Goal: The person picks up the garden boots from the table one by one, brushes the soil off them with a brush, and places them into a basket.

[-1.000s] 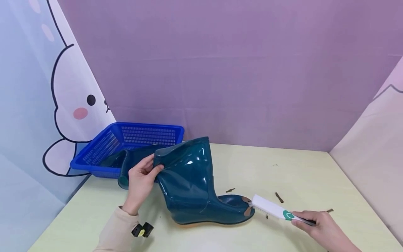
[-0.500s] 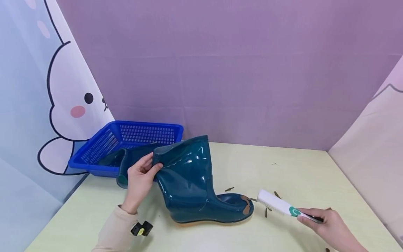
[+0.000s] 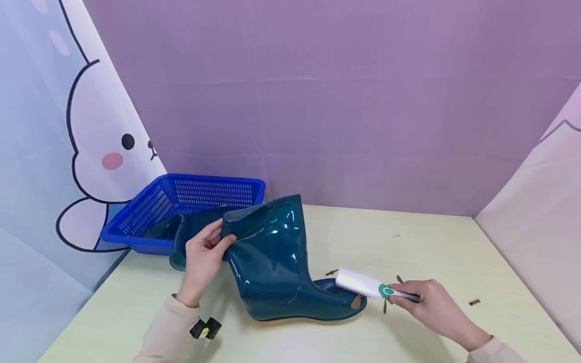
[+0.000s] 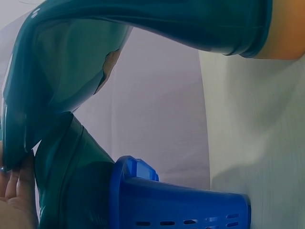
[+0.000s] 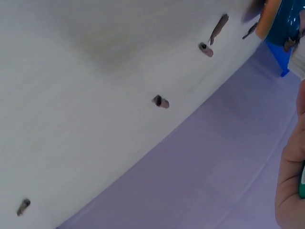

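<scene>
A glossy dark teal rubber boot [image 3: 272, 272] stands on the table, toe to the right. My left hand [image 3: 204, 257] pinches the top edge of its shaft between thumb and fingers. A brown patch [image 3: 356, 302] marks the toe. In my right hand [image 3: 433, 307] is the dark handle of a white brush [image 3: 363, 282] with a green band. Its bristles face down over the toe and hide part of it. The right wrist view shows the brush's bristles [image 5: 298, 59] close by the toe and only the edge of my hand [image 5: 290, 176].
At the back left stands a blue perforated basket [image 3: 218, 178]. A second teal boot [image 3: 199, 227] lies in it, its shaft sticking out over the front rim. Several brown flakes [image 3: 474, 302] are scattered on the table around the toe and farther right. A purple cloth [image 3: 363, 126] hangs behind.
The brush first drew off to the right of the toe, then came back left over it, covering the upper brown patch. My left hand and the boot stay in place.
</scene>
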Available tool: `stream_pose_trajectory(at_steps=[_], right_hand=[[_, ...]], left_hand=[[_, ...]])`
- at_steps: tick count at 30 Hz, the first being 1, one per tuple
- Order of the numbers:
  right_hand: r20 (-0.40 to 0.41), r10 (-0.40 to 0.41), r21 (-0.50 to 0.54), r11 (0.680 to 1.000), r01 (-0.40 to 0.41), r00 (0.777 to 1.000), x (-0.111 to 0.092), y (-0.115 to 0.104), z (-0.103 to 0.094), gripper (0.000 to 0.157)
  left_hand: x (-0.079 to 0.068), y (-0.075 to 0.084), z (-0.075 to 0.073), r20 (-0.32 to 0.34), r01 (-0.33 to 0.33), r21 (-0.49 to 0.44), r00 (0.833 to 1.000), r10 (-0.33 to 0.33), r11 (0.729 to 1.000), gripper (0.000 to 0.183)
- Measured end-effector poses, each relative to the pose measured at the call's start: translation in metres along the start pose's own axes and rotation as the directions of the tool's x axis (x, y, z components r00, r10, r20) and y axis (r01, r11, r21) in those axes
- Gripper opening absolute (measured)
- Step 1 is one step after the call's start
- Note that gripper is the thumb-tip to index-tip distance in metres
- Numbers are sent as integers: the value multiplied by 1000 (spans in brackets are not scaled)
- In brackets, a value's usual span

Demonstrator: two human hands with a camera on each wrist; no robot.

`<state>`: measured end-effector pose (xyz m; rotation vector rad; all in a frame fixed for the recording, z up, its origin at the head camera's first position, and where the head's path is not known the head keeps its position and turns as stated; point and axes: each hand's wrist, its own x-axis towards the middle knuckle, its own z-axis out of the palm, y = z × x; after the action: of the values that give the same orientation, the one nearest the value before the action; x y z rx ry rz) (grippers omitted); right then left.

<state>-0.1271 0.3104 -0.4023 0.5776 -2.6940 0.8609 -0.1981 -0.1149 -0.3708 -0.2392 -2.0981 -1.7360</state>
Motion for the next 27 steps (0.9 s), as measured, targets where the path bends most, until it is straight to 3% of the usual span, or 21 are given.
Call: stream_pose_trajectory(at_steps=[2, 5, 13, 27], right_hand=[[9, -45, -44, 998, 45, 999, 1, 0, -3, 17], [14, -43, -93, 995, 45, 999, 0, 2, -9, 17], [6, 39, -56, 998, -38, 999, -9, 12, -14, 16], [16, 174, -16, 985, -173, 985, -30, 24, -19, 16]], left_hand=[[0, 0, 0, -2, -3, 2, 1000, 3, 1000, 38], [1, 0, 0, -3, -13, 8, 1000, 13, 1000, 37], [3, 1, 1, 2, -33, -3, 999, 33, 999, 37], [0, 0, -1, 4, -13, -15, 1000, 13, 1000, 38]])
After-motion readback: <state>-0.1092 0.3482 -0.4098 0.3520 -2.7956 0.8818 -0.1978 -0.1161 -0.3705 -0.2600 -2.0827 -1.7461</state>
